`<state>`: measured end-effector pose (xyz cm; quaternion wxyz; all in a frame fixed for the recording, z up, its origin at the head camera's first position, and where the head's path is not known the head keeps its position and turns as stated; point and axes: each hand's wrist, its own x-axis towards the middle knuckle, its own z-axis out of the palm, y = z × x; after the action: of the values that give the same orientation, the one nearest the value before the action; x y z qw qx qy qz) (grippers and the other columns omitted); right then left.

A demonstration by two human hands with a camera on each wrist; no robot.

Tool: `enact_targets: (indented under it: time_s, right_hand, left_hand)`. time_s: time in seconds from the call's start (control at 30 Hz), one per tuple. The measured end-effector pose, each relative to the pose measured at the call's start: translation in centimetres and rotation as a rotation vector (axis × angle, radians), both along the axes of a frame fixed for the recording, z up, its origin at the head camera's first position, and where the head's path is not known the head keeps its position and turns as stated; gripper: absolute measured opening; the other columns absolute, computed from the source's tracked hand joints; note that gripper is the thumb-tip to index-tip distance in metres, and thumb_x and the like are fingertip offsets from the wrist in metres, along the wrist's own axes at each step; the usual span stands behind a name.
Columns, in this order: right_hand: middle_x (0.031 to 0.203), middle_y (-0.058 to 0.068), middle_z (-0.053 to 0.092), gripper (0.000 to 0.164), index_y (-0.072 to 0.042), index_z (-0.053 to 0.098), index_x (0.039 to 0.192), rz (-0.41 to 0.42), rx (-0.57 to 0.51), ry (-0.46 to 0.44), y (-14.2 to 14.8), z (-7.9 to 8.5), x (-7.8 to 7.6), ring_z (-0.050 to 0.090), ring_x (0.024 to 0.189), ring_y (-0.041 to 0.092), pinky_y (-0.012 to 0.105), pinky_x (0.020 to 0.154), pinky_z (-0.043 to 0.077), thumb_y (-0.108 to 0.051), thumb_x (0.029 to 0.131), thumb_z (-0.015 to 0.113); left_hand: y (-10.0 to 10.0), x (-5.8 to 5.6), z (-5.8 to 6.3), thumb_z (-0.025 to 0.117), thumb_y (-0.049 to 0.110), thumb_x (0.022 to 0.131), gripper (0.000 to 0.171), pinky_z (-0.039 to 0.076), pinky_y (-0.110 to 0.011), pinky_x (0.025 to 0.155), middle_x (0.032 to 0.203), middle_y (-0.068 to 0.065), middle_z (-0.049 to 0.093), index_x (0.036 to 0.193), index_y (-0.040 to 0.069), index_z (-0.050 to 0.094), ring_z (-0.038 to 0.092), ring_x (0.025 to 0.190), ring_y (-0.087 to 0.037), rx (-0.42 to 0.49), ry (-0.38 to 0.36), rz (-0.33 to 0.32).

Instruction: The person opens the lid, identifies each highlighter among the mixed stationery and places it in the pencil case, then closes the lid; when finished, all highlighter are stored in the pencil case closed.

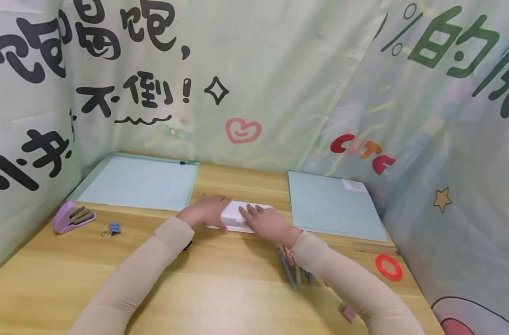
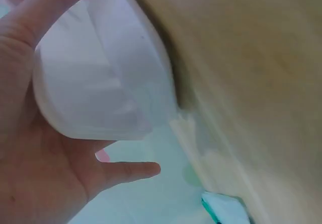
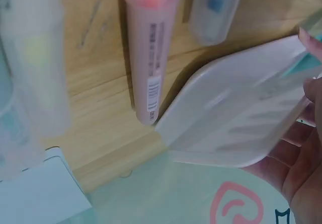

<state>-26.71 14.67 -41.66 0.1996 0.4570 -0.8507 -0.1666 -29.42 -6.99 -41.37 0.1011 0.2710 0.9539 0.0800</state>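
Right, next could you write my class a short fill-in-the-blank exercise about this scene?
1. The left hand and right hand both touch a container coloured ____.
2. The binder clip on the table has a ____ body.
3. The ring near the table's right edge is ____.
4. The English word printed on the fabric backdrop is ____.

Missing words: white; blue; red; CUTE.

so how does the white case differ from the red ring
The white case is pale and elongated; the red ring is bright and circular, with a hole through it. The case is also the longer of the two. The left hand and right hand hold the case, while the ring lies untouched on the table. Both have rounded outlines.
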Motion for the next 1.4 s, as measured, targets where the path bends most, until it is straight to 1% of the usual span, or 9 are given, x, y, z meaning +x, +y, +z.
enact_targets:
  time_s: [0.13,0.33,0.43,0.6,0.87,0.97,1.07,1.2,1.4]
  right_hand:
    - [0.114,0.011,0.054,0.04,-0.008,0.038,0.128,0.0,-0.042,-0.066,0.1,0.3,-0.2,0.057,0.093,0.023,0.032,0.064,0.05,-0.025,0.092,0.04]
    - [0.109,0.008,0.055,0.032,-0.006,0.04,0.123,0.006,-0.153,-0.108,-0.1,0.5,-0.8,0.058,0.087,0.02,0.031,0.066,0.049,-0.019,0.094,0.034]
    - [0.107,0.006,0.056,0.032,-0.007,0.041,0.122,-0.007,-0.182,-0.099,-0.1,0.7,-1.2,0.058,0.086,0.018,0.029,0.067,0.049,-0.02,0.094,0.031]
    - [0.105,0.004,0.054,0.032,-0.008,0.04,0.123,-0.059,-0.182,-0.121,-0.1,1.2,-1.5,0.057,0.087,0.017,0.029,0.071,0.047,-0.02,0.094,0.032]
    - [0.07,-0.005,0.056,0.021,-0.012,0.044,0.108,-0.084,-0.418,-0.117,-0.6,1.9,-2.1,0.045,0.047,0.005,0.022,0.042,0.037,-0.023,0.09,0.045]
    - [0.075,-0.003,0.059,0.016,-0.011,0.05,0.101,-0.073,-0.503,-0.078,-0.8,2.1,-2.4,0.05,0.054,0.007,0.024,0.047,0.041,-0.021,0.089,0.049]
    - [0.094,0.002,0.061,0.017,-0.009,0.054,0.1,-0.071,-0.523,-0.033,-1.0,2.2,-2.7,0.057,0.078,0.014,0.029,0.067,0.047,-0.019,0.088,0.05]
    - [0.115,0.01,0.051,0.029,-0.006,0.055,0.112,-0.109,-0.503,-0.003,-0.9,2.2,-3.4,0.048,0.103,0.023,0.036,0.088,0.037,-0.02,0.087,0.051]
    - [0.107,0.011,0.051,0.038,-0.004,0.052,0.119,-0.144,-0.526,-0.034,-0.3,2.0,-4.5,0.05,0.09,0.022,0.035,0.077,0.043,-0.019,0.084,0.053]
  left_hand:
    - [-1.0,-0.2,-0.3,0.058,0.071,0.055,0.116,0.008,-0.057,0.097,0.143,-0.009,0.014,0.14,0.012,0.006,0.015,0.128,-0.025,0.055,0.013,0.007]
    - [-3.4,-0.1,0.0,0.056,0.071,0.056,0.122,0.002,-0.055,0.098,0.143,-0.006,0.012,0.138,0.01,-0.011,0.017,0.128,-0.019,0.183,-0.018,0.14]
    - [-4.2,0.2,-0.1,0.059,0.068,0.058,0.121,0.0,-0.057,0.097,0.141,-0.008,0.017,0.138,0.006,-0.008,0.022,0.126,-0.021,0.188,-0.066,0.174]
    - [-4.5,0.4,-0.5,0.059,0.067,0.058,0.114,0.003,-0.059,0.095,0.142,-0.011,0.015,0.138,0.0,0.012,0.025,0.125,-0.028,0.158,-0.094,0.152]
    - [-4.4,0.3,-0.8,0.063,0.066,0.055,0.106,0.006,-0.057,0.096,0.133,-0.005,0.038,0.137,0.013,0.024,0.036,0.118,-0.027,0.188,-0.088,0.147]
    - [-4.4,0.4,-0.9,0.064,0.066,0.055,0.102,0.011,-0.056,0.096,0.131,-0.003,0.04,0.137,0.017,0.027,0.039,0.116,-0.026,0.186,-0.081,0.144]
    - [-4.4,0.4,-0.9,0.064,0.065,0.056,0.097,0.015,-0.055,0.096,0.129,-0.002,0.043,0.134,0.017,0.032,0.04,0.114,-0.026,0.186,-0.078,0.146]
    - [-4.3,0.6,-0.8,0.065,0.063,0.057,0.094,0.016,-0.054,0.096,0.128,-0.003,0.044,0.132,0.015,0.035,0.04,0.115,-0.026,0.183,-0.08,0.163]
    - [-4.2,0.8,-0.7,0.064,0.064,0.055,0.104,0.012,-0.055,0.097,0.133,-0.008,0.037,0.135,0.009,0.027,0.036,0.118,-0.03,0.169,-0.074,0.194]
